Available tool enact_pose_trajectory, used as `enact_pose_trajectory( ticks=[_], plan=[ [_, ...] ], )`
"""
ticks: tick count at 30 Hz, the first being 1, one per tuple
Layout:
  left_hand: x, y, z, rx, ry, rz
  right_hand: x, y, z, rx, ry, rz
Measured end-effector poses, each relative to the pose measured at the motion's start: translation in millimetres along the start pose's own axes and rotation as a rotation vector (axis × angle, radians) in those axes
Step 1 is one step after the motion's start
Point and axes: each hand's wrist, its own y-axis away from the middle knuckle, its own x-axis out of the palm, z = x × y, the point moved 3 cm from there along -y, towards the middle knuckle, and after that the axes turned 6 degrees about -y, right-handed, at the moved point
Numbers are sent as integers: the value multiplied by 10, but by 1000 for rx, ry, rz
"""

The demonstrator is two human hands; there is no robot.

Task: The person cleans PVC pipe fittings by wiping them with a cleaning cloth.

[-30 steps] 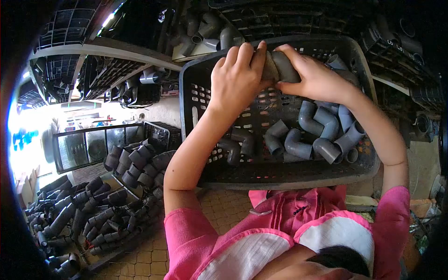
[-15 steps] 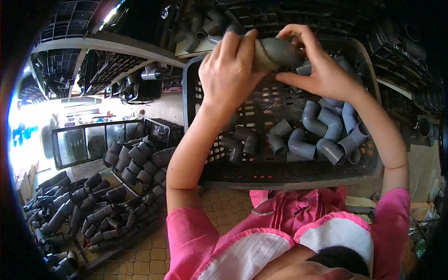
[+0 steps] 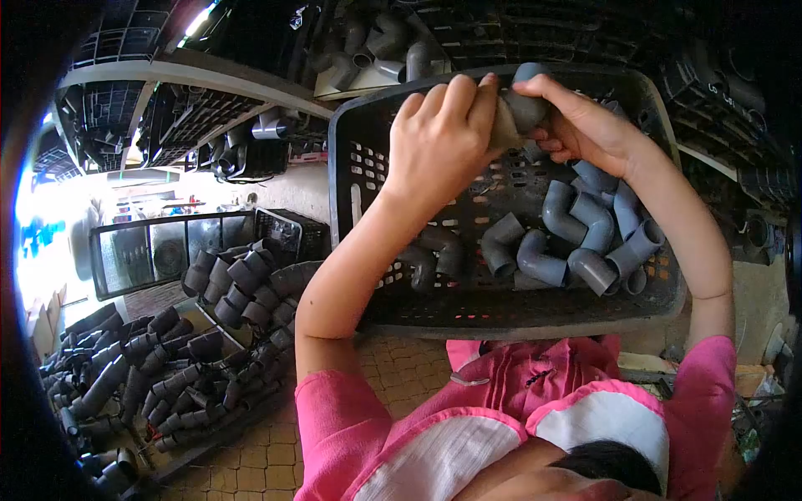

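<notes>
Above the far part of a black plastic crate (image 3: 510,324), both my hands are closed around one grey pipe elbow (image 3: 526,110). My left hand (image 3: 443,125) presses a tan, cloth-like piece (image 3: 504,132) against its side; that piece is mostly covered by the fingers. From the right, my right hand (image 3: 589,125) grips the elbow, thumb on top and fingers curled beneath. Several more grey elbows lie loose in the crate, among them one S-shaped pair (image 3: 576,219) and a single elbow (image 3: 539,259) near the front.
On the left, a large heap of dark grey pipe fittings (image 3: 167,359) lies beside a black crate (image 3: 284,234). More elbows (image 3: 388,50) rest on a shelf behind the crate. Racks with black baskets (image 3: 710,92) stand at the back and right.
The elbow has been turned and now points away more upright. My left hand has shifted right and slightly down, and my right hand has closed in around the elbow.
</notes>
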Motion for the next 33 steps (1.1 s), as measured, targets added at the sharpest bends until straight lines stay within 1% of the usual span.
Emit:
enact_pose_trajectory(
  ticks=[1, 4, 7, 10, 12, 13, 15, 17, 18, 21, 22, 25, 26, 29, 31, 32, 33],
  plan=[
    [-15, 2, -10, 5, -12, 12, -34, -7, -5, -9, 28, 20],
    [-36, -21, -18, 10, -20, 66, -73, -1, 26, -66, 134, -46],
    [-25, -17, 14, -9, 47, 167, -44, 23, 65, -293, 259, -149],
    [5, 11, 116, 19, 138, 256, -148, -64, 17, -623, 763, -93],
    [19, 25, 174, 57, 161, 321, -142, -41, -46, -638, 897, -65],
    [43, 35, 196, 50, 252, 338, -124, -21, -65, -643, 963, -51],
    [112, 66, 247, 34, 436, 368, -89, 4, -62, -533, 952, 23],
    [169, 101, 316, 20, 534, 384, -24, 60, -14, -495, 932, 53],
    [184, 106, 344, 14, 584, 391, -21, 57, 22, -547, 924, 78],
    [169, 88, 476, -184, 628, 347, -45, 65, 144, -455, 978, 6],
    [84, 58, 501, -274, 514, 282, -83, 45, 112, -677, 945, -18],
    [19, 6, 529, -317, 183, -31, -153, -4, 160, -649, 807, 11],
    [15, 0, 491, -291, 143, -104, -151, 21, 170, -659, 850, -52],
    [-29, -32, 342, -175, 129, -80, -108, 64, 203, -686, 907, -98],
    [-36, -44, 232, 26, 203, -10, -97, 92, 236, -653, 896, -99],
    [-6, -31, 192, 32, 266, 32, -100, 100, 246, -638, 891, -98],
    [33, -11, 160, 36, 329, 74, -128, 90, 241, -672, 885, -118]
  ],
)
